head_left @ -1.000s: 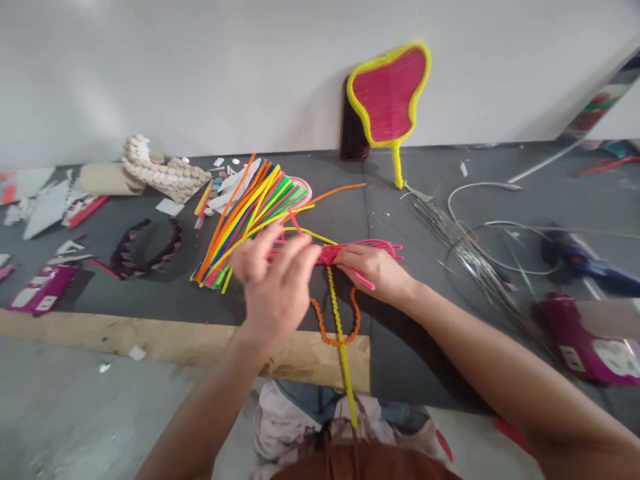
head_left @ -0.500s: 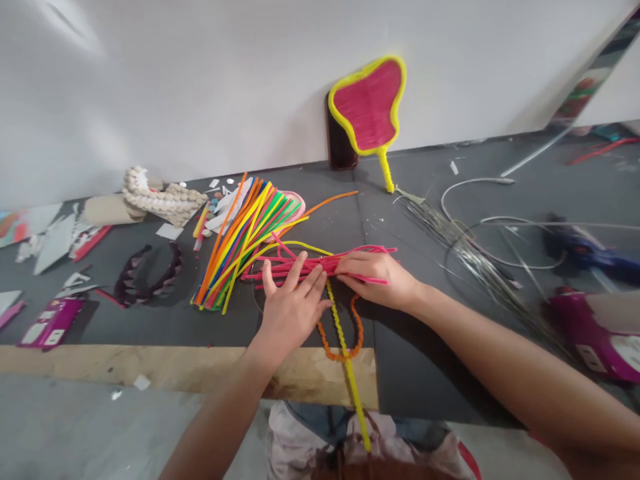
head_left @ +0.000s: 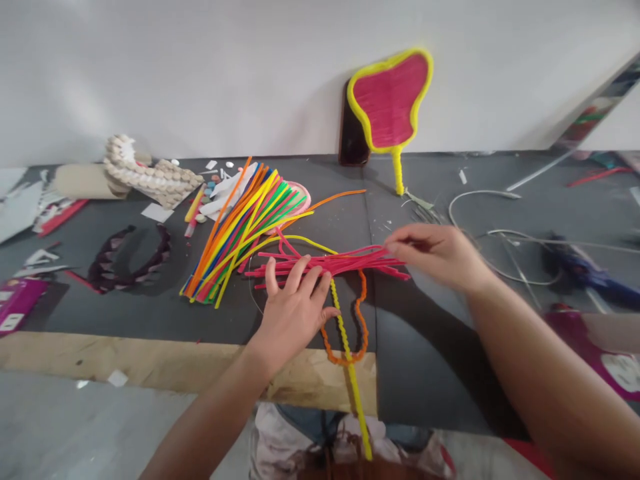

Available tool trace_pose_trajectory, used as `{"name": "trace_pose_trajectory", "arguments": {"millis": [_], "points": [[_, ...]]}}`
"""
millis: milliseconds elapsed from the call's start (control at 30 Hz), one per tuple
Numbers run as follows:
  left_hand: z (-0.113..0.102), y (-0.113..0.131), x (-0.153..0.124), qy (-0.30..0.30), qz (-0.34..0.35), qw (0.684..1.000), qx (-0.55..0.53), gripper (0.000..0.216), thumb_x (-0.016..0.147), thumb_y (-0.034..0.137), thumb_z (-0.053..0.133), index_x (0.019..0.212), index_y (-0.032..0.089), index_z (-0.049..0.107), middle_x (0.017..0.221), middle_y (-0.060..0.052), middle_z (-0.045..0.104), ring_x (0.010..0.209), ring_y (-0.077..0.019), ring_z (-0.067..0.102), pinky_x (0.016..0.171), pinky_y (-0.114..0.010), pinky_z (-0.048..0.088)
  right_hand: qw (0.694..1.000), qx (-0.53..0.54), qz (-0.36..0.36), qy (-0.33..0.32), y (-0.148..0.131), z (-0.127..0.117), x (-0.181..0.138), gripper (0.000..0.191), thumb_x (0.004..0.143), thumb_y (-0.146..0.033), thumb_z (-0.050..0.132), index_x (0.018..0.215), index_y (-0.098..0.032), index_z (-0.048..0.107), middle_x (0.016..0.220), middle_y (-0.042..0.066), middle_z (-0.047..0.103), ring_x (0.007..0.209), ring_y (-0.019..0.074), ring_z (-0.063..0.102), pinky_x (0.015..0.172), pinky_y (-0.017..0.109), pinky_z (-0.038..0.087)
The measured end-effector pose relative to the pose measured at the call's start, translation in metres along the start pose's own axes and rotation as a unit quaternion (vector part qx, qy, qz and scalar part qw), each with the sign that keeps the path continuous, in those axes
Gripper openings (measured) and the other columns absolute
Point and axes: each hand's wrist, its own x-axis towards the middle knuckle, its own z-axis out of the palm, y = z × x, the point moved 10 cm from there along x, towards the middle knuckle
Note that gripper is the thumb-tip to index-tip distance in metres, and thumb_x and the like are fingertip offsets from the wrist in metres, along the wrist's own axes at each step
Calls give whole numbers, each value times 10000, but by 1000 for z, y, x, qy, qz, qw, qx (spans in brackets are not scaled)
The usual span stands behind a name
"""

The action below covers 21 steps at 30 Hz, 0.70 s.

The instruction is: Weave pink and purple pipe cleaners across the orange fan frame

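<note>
A loose bundle of pink pipe cleaners (head_left: 350, 262) lies across the middle of the dark table. My left hand (head_left: 295, 300) rests flat on its left part, fingers spread. At the bundle's right end my right hand (head_left: 440, 257) is closed in a pinch, its fingertips at the tip of a pink strand. Under the bundle runs a twisted yellow stem (head_left: 354, 387), which extends past the table's front edge. A twisted orange loop (head_left: 364, 320) crosses that stem; its upper part is hidden by the bundle and my left hand.
Multicoloured pipe cleaners (head_left: 235, 240) lie left of the bundle, beside a dark headband (head_left: 103, 257). A pink-and-yellow fan shape (head_left: 387, 100) leans on a phone (head_left: 354, 133) at the wall. Wire (head_left: 455, 207) and a blue glue gun (head_left: 583, 263) lie to the right.
My right hand has moved right, from on top of the pink bundle to its right end, uncovering more of the strands. My left hand stays pressed on the bundle. The view has shifted slightly.
</note>
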Motion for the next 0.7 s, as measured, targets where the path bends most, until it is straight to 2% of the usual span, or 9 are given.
{"name": "trace_pose_trajectory", "arguments": {"millis": [67,100,133,200,267,300,367,500,700], "points": [[0,0,0,2,-1,1000,-4,432,903,456,588,1285,255,616,1279,-128,645,1329,-363,450,1129,-733,113,983,-96,-24,153,-21,-40,-7,112,882,-271,595,894,-225,697,805,11,714,652,156,627,647,311,522],[0,0,0,4,0,1000,-5,428,904,456,588,1280,255,618,1278,-126,645,1333,-358,447,1134,-726,106,961,-151,-68,222,-42,-52,-15,98,875,-228,597,913,-232,687,856,12,719,709,166,638,722,344,531],[1,0,0,7,2,1000,-6,424,906,456,586,1276,253,619,1280,-126,642,1338,-355,442,1139,-720,96,937,-196,-134,256,-66,-51,-23,118,873,-182,585,918,-236,679,903,18,727,789,184,650,800,381,528],[3,1,-1,14,6,1000,-4,405,914,446,575,1261,242,626,1289,-131,633,1351,-352,430,1146,-709,74,929,-200,-249,185,-100,-14,-33,212,873,-98,555,987,-231,673,952,36,739,915,195,663,859,372,529],[5,0,-1,22,7,1000,-2,349,936,411,547,1213,227,649,1296,-132,627,1362,-343,423,1150,-700,51,923,-209,-319,47,-114,42,-42,300,901,-62,471,1091,-183,669,1083,77,728,1038,192,647,924,347,528],[6,0,-1,23,7,1000,-3,322,946,387,531,1192,220,656,1297,-131,626,1365,-336,421,1151,-696,41,913,-243,-328,-7,-113,68,-46,310,919,-76,450,1128,-152,666,1147,104,711,1105,211,626,959,360,519],[7,0,-1,20,7,1000,-6,300,958,342,511,1193,212,646,1298,-130,623,1370,-319,420,1150,-692,36,899,-321,-292,-59,-96,102,-48,310,929,-110,458,1155,-122,671,1201,139,687,1161,267,594,1010,430,486],[4,0,0,14,9,1000,-10,355,957,318,513,1287,205,578,1303,-141,612,1332,-314,446,1134,-689,96,886,-398,-219,-94,-65,116,-46,336,927,-129,477,1208,-129,660,1226,141,670,1133,313,578,985,479,470],[-1,-4,0,2,-14,1000,6,348,939,330,536,1272,252,596,1165,-115,663,1135,-309,536,1076,-625,239,877,-419,-207,-110,-61,113,-44,320,924,-161,506,1198,-126,668,1168,122,678,1066,312,559,966,452,455]]}}
